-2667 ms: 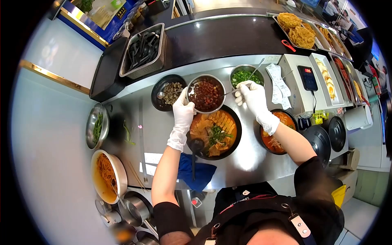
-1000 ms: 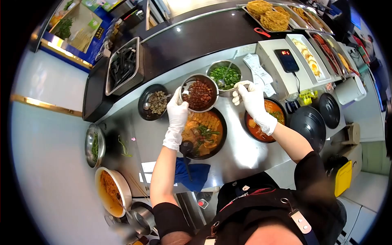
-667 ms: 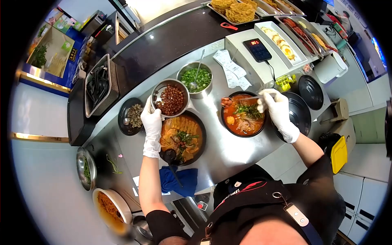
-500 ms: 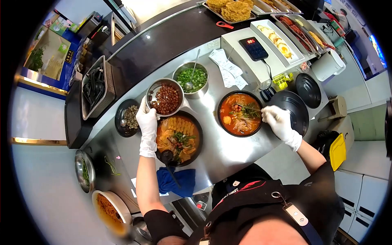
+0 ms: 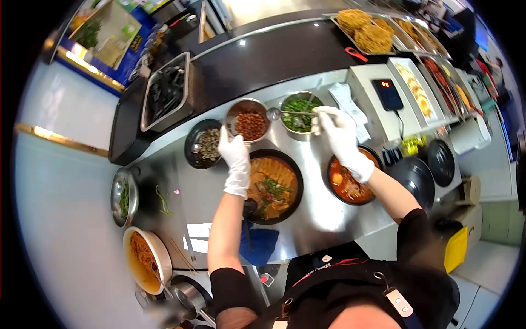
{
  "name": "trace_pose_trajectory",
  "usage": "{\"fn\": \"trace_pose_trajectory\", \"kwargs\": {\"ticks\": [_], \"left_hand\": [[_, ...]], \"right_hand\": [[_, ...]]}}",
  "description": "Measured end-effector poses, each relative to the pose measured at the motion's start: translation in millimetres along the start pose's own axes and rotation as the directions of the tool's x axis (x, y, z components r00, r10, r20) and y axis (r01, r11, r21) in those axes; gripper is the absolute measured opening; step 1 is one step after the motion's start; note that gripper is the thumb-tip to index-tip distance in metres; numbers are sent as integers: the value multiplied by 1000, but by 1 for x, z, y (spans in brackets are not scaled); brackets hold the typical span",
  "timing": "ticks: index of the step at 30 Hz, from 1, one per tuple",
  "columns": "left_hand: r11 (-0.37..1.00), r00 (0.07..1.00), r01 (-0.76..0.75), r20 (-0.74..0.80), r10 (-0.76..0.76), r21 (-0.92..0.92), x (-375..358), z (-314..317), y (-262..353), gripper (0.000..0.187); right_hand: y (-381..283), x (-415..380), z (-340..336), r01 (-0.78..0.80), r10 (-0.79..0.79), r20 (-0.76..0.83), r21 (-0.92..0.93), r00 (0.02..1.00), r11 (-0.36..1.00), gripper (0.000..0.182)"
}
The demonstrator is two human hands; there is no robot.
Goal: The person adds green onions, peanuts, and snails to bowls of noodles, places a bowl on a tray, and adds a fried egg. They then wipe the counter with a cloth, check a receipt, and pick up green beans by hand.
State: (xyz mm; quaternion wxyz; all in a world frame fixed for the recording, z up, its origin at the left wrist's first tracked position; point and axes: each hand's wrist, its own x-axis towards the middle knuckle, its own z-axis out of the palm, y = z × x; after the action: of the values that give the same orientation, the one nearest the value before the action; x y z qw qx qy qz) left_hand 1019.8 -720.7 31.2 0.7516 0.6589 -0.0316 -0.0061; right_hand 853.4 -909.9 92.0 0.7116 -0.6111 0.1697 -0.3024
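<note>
Hands (image 5: 234, 151) at peanut bowl (image 5: 249, 125) rim, seemingly.

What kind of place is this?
Probably a noodle shop's serving counter: soup bowls on a steel counter, metal topping bowls, trays of fried food, and a gloved right hand holding a spoon.

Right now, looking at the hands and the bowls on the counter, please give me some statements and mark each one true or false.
1. The left hand grips the metal bowl of peanuts. True.
2. The right hand holds chopsticks. False: it holds a spoon.
3. The spoon is over the red soup bowl. False: its head is between the peanuts and the green onion bowl.
4. Both hands wear white gloves. True.
</note>
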Motion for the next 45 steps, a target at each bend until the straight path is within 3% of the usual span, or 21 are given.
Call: {"fn": "trace_pose_trajectory", "kwargs": {"ticks": [9, 10, 11, 13, 15, 17, 19, 21, 22, 23, 24, 25, 27, 29, 32, 35, 36, 39, 41, 43, 45], "left_hand": [[936, 933, 314, -131, -336, -159, 27, 31, -59, 44], [931, 929, 333, -119, -351, -149, 29, 33, -68, 41], [926, 924, 351, -108, -366, -140, 30, 33, -73, 38], [865, 887, 447, -10, -462, -229, 24, 28, -57, 34], [879, 878, 472, 53, -475, 67, 20, 4, -48, 38], [879, 949, 304, -39, -312, 367, 17, -42, -43, 35], [794, 945, -62, -221, 242, 604, 20, -97, -58, 30], [816, 792, 172, -571, 218, 551, 30, -134, -66, 26], [812, 787, 180, -577, 220, 555, 35, -146, -66, 26], [901, 773, 386, -602, -201, 195, 41, -152, -57, 24], [800, 672, 576, -459, -582, -171, 50, -157, -54, 22], [799, 668, 576, -463, -582, -173, 53, -160, -54, 22], [802, 807, 476, -183, -561, -361, 56, -164, -66, 27], [803, 823, 422, -193, -534, -420, 54, -164, -71, 17], [904, 853, 379, -302, -425, -200, 53, -165, -62, 8], [898, 840, 393, -321, -438, -198, 38, -170, -48, 6], [929, 884, 327, -294, -365, -170, 31, -175, -37, 6], [940, 902, 334, -269, -339, -63, 22, -183, -12, 7], [938, 905, 344, -255, -340, -28, 14, -183, 5, 6], [936, 909, 352, -242, -340, 4, 6, -182, 18, 6], [921, 899, 389, -228, -375, 21, -1, -180, 26, 6]], "right_hand": [[93, 100, 80, -331, 331, -13, -61, 944, 942, 24], [99, 106, 81, -298, 286, -94, -160, 954, 941, 37], [107, 109, 82, -139, 29, -225, -492, 974, 860, 43], [61, 89, 107, -90, -62, -255, -542, 965, 835, 45], [70, 88, 126, 254, -303, 2, -553, 953, 793, 34], [71, 85, 154, 518, -345, 414, -445, 842, 731, 27], [105, 83, 191, 615, -288, 572, -534, 768, 580, 37], [120, 75, 225, 545, 58, 614, -736, 787, 402, 35], [136, 72, 235, 528, 92, 610, -743, 787, 412, 31], [150, 71, 241, 473, 162, 593, -754, 789, 456, 29], [159, 70, 248, 437, 192, 566, -774, 801, 458, 29], [168, 68, 254, 399, 226, 538, -795, 812, 458, 29], [170, 67, 263, 327, 281, 484, -827, 829, 458, 27], [171, 61, 265, 256, 341, 428, -858, 837, 446, 26], [163, 55, 265, 199, 337, 400, -844, 852, 497, 22], [158, 49, 255, 60, 419, 367, -806, 830, 589, 21], [140, 46, 241, 205, 227, 444, -732, 867, 650, 19], [101, 46, 222, 302, -2, 571, -430, 821, 851, 18], [57, 38, 212, -35, 289, 512, -448, 809, 894, 18], [32, 29, 200, 235, 105, 606, -455, 789, 859, 17], [32, 23, 185, 639, -243, 732, -324, 637, 698, 15]]}}
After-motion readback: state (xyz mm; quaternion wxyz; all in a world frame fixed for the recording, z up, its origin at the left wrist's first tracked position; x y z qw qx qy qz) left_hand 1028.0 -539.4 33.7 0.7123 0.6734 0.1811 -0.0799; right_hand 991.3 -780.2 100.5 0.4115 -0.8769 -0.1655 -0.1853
